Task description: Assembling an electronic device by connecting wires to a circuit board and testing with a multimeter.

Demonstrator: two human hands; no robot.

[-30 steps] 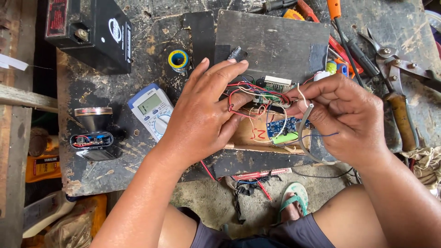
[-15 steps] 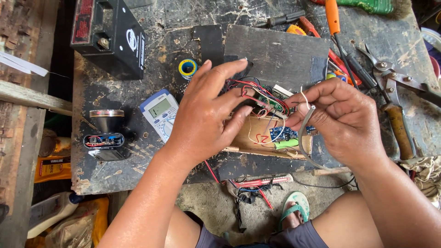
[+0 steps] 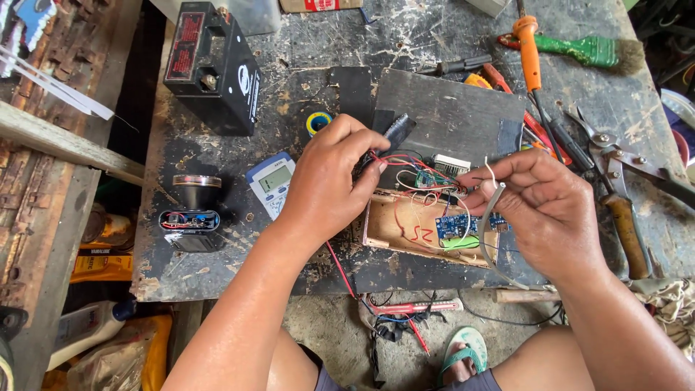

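My left hand (image 3: 329,185) pinches red wires (image 3: 394,161) that run into a small wooden box (image 3: 380,228) on the dark workbench (image 3: 304,51). Inside the box lie a blue circuit board (image 3: 463,224), a green cell (image 3: 460,242) and loose wiring. A small green board (image 3: 423,177) hangs on the wires above the box. My right hand (image 3: 543,206) holds thin white wires (image 3: 492,181) and a grey strip (image 3: 492,224) over the box's right end.
A black battery (image 3: 213,65) stands at the back left, a multimeter (image 3: 269,185) and a roll of tape (image 3: 317,122) lie left of my left hand. Screwdrivers (image 3: 528,51), a brush (image 3: 579,49) and shears (image 3: 615,181) lie at the right. A sandalled foot (image 3: 463,355) shows below.
The camera view has shifted, so the bench sits lower in frame. My left hand has drawn off the box, which now lies uncovered, and my right hand has lifted the white wires.
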